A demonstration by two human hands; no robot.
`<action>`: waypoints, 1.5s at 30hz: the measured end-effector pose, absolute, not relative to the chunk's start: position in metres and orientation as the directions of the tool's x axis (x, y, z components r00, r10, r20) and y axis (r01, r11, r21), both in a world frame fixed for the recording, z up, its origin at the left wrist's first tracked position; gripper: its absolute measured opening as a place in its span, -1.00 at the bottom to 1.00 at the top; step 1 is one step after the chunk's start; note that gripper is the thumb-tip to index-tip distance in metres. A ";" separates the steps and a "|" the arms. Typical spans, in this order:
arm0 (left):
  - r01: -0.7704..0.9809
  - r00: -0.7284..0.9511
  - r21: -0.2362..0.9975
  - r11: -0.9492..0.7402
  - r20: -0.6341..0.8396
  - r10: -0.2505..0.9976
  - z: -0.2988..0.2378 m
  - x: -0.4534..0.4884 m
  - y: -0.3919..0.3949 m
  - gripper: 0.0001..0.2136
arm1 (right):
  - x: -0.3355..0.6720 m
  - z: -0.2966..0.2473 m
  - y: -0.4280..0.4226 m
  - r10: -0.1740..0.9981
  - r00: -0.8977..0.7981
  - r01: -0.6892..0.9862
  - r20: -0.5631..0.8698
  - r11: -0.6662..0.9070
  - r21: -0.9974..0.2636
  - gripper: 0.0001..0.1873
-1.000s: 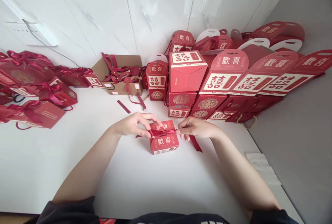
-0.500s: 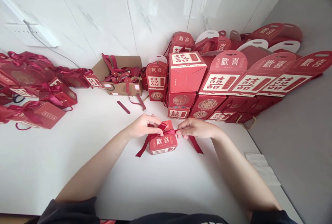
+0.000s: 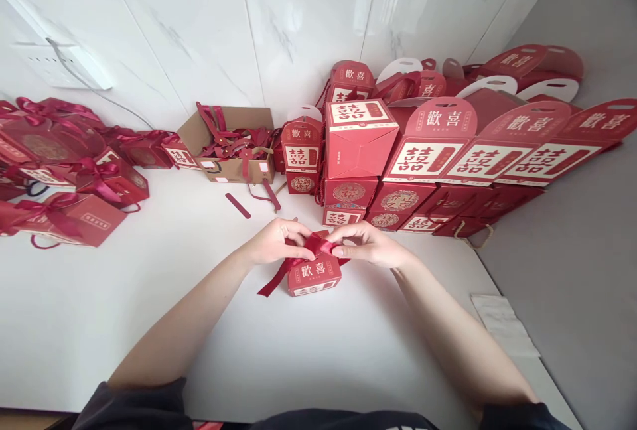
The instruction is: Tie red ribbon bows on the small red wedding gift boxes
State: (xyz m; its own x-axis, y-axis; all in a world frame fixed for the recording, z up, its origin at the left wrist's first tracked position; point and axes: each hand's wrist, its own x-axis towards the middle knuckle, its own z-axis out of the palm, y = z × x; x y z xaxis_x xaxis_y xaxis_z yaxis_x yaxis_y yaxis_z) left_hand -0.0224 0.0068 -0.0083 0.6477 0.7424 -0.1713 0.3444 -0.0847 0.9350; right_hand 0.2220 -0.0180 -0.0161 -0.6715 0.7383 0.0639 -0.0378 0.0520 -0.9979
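Note:
A small red gift box (image 3: 314, 275) with pale lettering sits on the white table between my hands. Dark red ribbon (image 3: 273, 281) is gathered at the top of the box, one tail hanging down to its left. My left hand (image 3: 281, 241) pinches the ribbon from the left side, thumb against the fingers. From the right, my right hand (image 3: 371, 244) closes thumb and fingertips on a fold of the same ribbon. The fingers partly cover the knot, so its shape is hard to make out.
An open cardboard box (image 3: 239, 171) of red ribbons stands at the back, with a loose strip (image 3: 237, 206) before it. Stacked red gift boxes (image 3: 428, 141) line the back right. Ribbon-tied boxes (image 3: 82, 217) crowd the left. Folded white paper (image 3: 503, 324) lies at the right edge.
My right hand has shifted slightly left and up over the box, bringing ribbon to the middle. The right ribbon tail no longer hangs out on the table. My left hand has barely moved.

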 end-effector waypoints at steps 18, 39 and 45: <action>0.304 0.703 0.920 -0.247 -0.042 0.710 -0.009 -0.022 0.006 -0.82 | 0.189 -0.010 -0.041 0.761 -0.572 0.229 0.307 0.507 -0.831 -0.69; 0.208 0.724 0.978 -0.026 -0.137 0.676 -0.005 -0.026 0.006 -0.73 | 0.190 -0.022 -0.032 0.856 -0.423 0.222 0.298 0.417 -0.881 -0.86; 0.195 0.737 0.981 -0.009 -0.141 0.661 -0.004 -0.026 0.006 -0.74 | 0.186 -0.032 -0.034 0.833 -0.420 0.189 0.360 0.469 -0.863 -0.88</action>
State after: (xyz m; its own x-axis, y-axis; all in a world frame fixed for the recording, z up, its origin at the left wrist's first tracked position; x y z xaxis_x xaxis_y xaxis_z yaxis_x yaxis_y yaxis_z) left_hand -0.0259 0.0064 -0.0036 0.7374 0.6606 -0.1408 0.1954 -0.0091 0.9807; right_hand 0.1856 -0.0342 -0.0323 -0.4204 0.8327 0.3604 0.1886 0.4687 -0.8630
